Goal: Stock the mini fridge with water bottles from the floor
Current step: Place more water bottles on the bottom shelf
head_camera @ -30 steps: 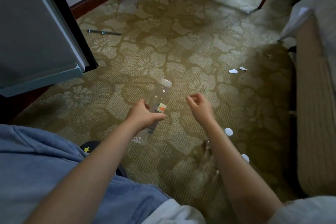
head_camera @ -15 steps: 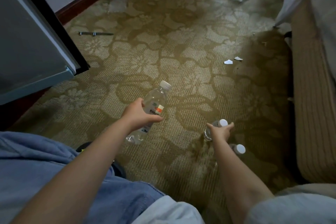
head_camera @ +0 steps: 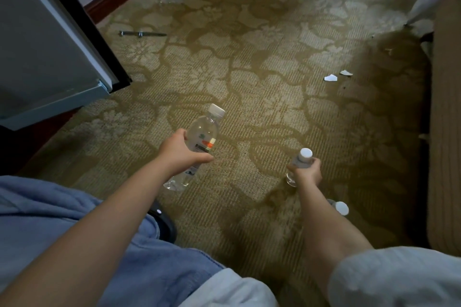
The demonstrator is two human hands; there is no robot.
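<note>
My left hand [head_camera: 183,154] grips a clear water bottle [head_camera: 203,133] with a white cap and an orange-marked label, held tilted above the carpet. My right hand [head_camera: 307,172] grips a second water bottle [head_camera: 299,161] around its upper body, cap pointing up. A third bottle [head_camera: 339,207] stands on the carpet just behind my right forearm, mostly hidden, its white cap showing. The mini fridge's open door [head_camera: 45,40] fills the upper left; the fridge's inside is out of view.
Patterned olive carpet [head_camera: 249,70] covers the floor. A thin dark rod [head_camera: 142,33] lies near the baseboard. Two white paper scraps [head_camera: 331,78] lie to the right. A striped upholstered bed or sofa edge [head_camera: 445,132] runs down the right side. My knees in blue fabric [head_camera: 62,219] are below.
My right hand dropped from mid-air to the standing bottle and now grips it, with the bottle slightly raised. My left hand keeps holding its bottle, drifting a little.
</note>
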